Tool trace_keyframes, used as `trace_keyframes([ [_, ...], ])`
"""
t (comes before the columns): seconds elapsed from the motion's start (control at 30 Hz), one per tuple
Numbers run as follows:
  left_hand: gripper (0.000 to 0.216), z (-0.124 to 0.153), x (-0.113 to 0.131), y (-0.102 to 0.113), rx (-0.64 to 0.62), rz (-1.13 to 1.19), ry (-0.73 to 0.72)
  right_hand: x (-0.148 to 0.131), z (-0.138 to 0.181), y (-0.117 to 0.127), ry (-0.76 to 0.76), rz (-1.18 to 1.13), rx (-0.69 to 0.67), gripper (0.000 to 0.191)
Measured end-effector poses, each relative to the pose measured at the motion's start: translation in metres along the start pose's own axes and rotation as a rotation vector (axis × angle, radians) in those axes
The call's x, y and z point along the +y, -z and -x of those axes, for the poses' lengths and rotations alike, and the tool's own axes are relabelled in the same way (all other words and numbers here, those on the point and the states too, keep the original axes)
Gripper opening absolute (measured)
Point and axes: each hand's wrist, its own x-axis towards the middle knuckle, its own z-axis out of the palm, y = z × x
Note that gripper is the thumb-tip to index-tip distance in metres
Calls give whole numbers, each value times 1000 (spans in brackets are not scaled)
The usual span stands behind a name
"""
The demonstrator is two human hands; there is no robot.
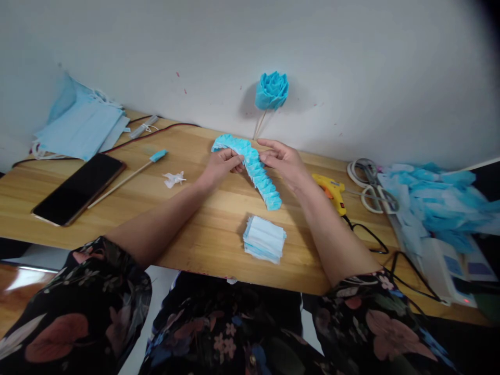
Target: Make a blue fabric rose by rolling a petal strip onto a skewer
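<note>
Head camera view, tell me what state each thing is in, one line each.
Blue pleated strip, bent into a curve
Left hand, pinching the strip
Right hand, fingers at the strip's edge, grip unclear
Phone, flat, screen dark
Glue gun, lying down, on or off unclear
Blue flower, raised, petals spread
Small blue pieces, stacked
White box, red light lit

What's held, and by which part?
The left hand pinches the ruffled blue strip by its inner edge, near the bend; right hand is at the outer edge, grip unclear.

no lettering, label, brand, number or sign can be read anywhere here.
</note>
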Motion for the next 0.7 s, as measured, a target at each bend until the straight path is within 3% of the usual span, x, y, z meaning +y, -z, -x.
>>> trace_keyframes([
  [0.37,30,4,5,0,-84,-71,-8,-1,1,-7,-28,7,29,46],
  [0.57,26,0,4,-1,3,73,31,-8,3,-3,-112,-138,24,49],
  [0.7,27,-1,3,-1,34,129,47,-6,3,-1,-125,-115,-21,54],
])
